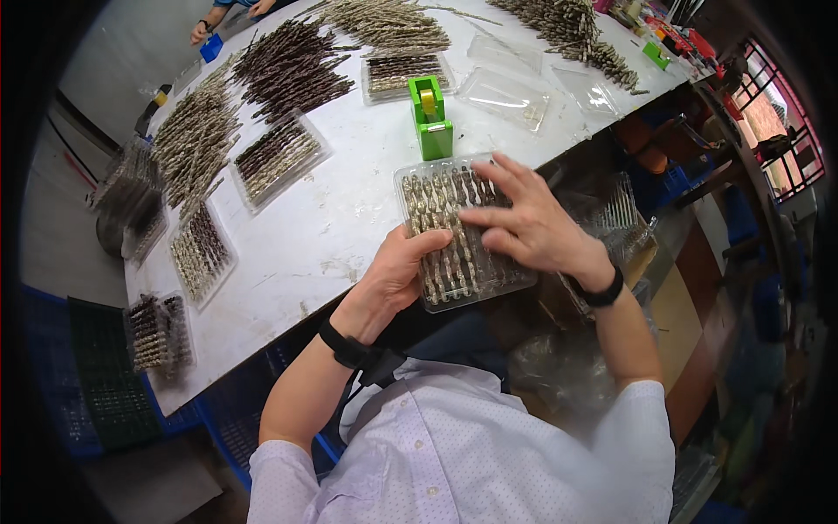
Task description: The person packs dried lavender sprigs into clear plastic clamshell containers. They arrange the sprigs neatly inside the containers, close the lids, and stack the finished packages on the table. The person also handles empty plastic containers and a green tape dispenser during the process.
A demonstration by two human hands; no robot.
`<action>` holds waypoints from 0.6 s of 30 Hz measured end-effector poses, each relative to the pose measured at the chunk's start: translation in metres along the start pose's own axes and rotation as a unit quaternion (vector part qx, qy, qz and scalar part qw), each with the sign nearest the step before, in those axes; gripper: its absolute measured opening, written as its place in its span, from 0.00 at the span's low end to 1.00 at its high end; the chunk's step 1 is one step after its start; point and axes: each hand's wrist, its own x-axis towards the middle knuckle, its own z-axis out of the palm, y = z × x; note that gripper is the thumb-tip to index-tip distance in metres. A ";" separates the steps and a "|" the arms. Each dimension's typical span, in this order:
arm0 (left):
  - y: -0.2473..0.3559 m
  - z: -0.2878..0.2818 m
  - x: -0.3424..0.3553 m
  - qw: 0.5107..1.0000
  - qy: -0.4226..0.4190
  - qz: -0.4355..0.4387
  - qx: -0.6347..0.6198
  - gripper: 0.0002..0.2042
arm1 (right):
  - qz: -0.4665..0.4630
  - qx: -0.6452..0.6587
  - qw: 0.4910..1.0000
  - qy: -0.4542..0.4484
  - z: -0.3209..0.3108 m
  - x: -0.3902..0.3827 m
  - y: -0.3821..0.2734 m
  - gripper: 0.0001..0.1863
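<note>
A clear plastic tray (441, 288) of silvery, twisted bead-like strands in rows rests over the table's near edge. My left hand (401, 266) grips its left side, thumb lying on top of the strands. My right hand (532, 218) is over the tray's right half with fingers spread, the fingertips at or just above the strands; whether they touch is hard to tell. A green tape dispenser (434, 136) stands just beyond the tray.
The white table (314, 227) holds filled trays (199, 262), loose dark strands (288, 65), pale bundles (188, 131) and clear lids (506, 96). A co-worker's hand (199, 33) is at the far left, by a blue dispenser. A carton (628, 262) with trays sits below the right edge.
</note>
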 end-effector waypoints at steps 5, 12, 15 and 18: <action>0.003 -0.005 -0.003 0.999 0.004 0.013 0.040 0.17 | 0.004 0.056 0.998 0.036 0.020 0.023 0.029 0.17; -0.030 -0.025 -0.054 0.971 -0.044 0.020 0.236 0.20 | 0.006 0.335 0.942 -0.026 -0.009 -0.006 0.003 0.17; -0.041 -0.033 -0.054 0.972 -0.027 0.016 0.235 0.15 | 0.197 0.467 0.861 0.039 -0.006 0.013 0.014 0.14; -0.036 -0.030 -0.048 0.965 -0.019 0.036 0.260 0.13 | 0.358 0.506 0.785 -0.002 0.018 0.060 0.033 0.11</action>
